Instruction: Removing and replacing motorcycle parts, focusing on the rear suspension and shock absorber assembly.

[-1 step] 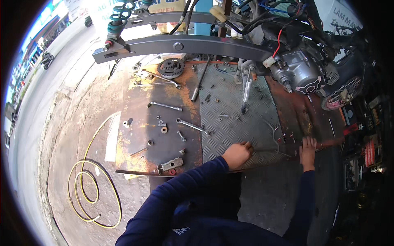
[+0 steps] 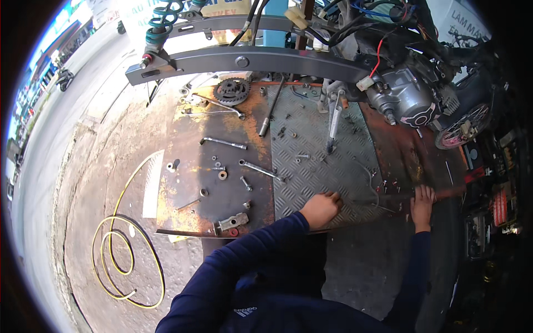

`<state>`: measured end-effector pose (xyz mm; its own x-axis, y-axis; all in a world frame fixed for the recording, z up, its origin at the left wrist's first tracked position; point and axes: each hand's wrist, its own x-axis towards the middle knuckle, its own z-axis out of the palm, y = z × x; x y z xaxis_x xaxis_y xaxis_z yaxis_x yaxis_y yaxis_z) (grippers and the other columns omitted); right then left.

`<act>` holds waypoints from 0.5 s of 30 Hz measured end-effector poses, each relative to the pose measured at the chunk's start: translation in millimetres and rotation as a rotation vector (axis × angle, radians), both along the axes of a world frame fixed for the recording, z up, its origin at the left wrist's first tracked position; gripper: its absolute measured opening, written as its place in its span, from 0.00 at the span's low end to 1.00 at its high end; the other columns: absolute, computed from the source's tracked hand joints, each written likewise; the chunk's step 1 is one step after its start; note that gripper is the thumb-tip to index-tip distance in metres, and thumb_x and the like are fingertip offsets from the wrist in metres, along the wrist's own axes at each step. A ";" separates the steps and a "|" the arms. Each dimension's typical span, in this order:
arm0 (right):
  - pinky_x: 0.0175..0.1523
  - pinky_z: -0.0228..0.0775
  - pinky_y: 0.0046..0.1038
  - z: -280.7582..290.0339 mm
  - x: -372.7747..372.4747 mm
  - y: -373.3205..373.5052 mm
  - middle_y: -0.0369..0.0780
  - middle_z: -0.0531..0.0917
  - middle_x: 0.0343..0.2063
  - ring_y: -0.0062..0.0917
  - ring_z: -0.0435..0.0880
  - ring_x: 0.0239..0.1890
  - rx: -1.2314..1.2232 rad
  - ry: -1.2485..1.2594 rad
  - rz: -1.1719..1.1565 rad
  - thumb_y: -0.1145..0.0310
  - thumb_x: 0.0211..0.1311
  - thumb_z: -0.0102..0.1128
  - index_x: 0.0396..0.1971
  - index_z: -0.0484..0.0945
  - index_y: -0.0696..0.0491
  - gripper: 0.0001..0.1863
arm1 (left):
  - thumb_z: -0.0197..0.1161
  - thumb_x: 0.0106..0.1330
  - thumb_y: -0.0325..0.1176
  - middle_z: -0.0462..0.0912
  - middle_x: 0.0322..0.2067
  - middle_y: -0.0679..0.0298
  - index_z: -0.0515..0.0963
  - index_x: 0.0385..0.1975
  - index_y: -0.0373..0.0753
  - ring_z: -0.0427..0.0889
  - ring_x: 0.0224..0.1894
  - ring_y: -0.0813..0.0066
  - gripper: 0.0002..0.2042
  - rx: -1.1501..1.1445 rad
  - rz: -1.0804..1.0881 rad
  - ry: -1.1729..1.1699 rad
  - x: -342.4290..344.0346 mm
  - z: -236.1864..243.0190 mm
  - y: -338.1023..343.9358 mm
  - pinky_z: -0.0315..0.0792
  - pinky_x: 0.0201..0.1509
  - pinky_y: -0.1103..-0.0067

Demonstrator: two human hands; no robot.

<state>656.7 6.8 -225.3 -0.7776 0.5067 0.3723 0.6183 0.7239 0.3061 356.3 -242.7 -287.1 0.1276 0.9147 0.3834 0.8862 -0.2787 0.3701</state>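
My left hand (image 2: 321, 211) rests on the metal tread plate (image 2: 311, 183) near the front edge of the low work table. Its fingers are curled closed, and what they hold, if anything, is hidden. Further right, my right hand (image 2: 422, 204) lies over the table's front edge with its fingers stretched out, and nothing shows in it. A thin bent wire or cable (image 2: 371, 180) lies on the plate between the two hands. Several small screws (image 2: 388, 186) are scattered just left of my right hand's fingertips.
Wrenches (image 2: 261, 169), a sprocket (image 2: 232, 91) and a grey metal bracket (image 2: 231, 223) lie on the table's left part. A motorcycle frame beam (image 2: 266, 62) and engine (image 2: 408, 97) hang over the far side, with a side-stand spring (image 2: 335, 123). A yellow hose (image 2: 162, 272) coils on the ground.
My right hand has shifted slightly to the right along the table edge. My left hand stays in the same place, still closed.
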 end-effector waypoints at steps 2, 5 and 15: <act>0.66 0.54 0.44 12.7 24.9 4.2 0.49 0.72 0.51 0.44 0.67 0.57 -0.058 0.011 -0.092 0.78 0.52 0.59 0.47 0.70 0.58 0.20 | 0.60 0.56 0.33 0.73 0.34 0.59 0.75 0.36 0.36 0.78 0.39 0.60 0.10 -0.004 0.022 0.019 -4.4 -3.0 -0.1 0.73 0.43 0.67; 0.61 0.60 0.42 21.1 85.9 -0.7 0.52 0.74 0.50 0.46 0.70 0.55 -0.079 0.172 -0.273 0.77 0.53 0.59 0.48 0.71 0.61 0.20 | 0.62 0.57 0.36 0.75 0.37 0.61 0.77 0.40 0.40 0.76 0.43 0.61 0.13 0.010 0.031 -0.018 -27.9 8.7 14.1 0.71 0.46 0.65; 0.36 0.66 0.25 -47.3 87.9 -206.3 0.37 0.76 0.27 0.21 0.74 0.29 -1.045 0.997 -0.725 0.64 0.59 0.63 0.34 0.75 0.61 0.14 | 0.49 0.66 0.32 0.77 0.52 0.53 0.75 0.51 0.38 0.73 0.57 0.56 0.16 0.098 0.747 0.629 -346.6 20.0 137.2 0.66 0.59 0.62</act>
<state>744.6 -199.5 -272.6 0.0541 0.9841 -0.1689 0.5461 -0.1708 -0.8201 9.6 -105.5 -267.1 -0.2645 0.8109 0.5220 0.8744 0.4300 -0.2248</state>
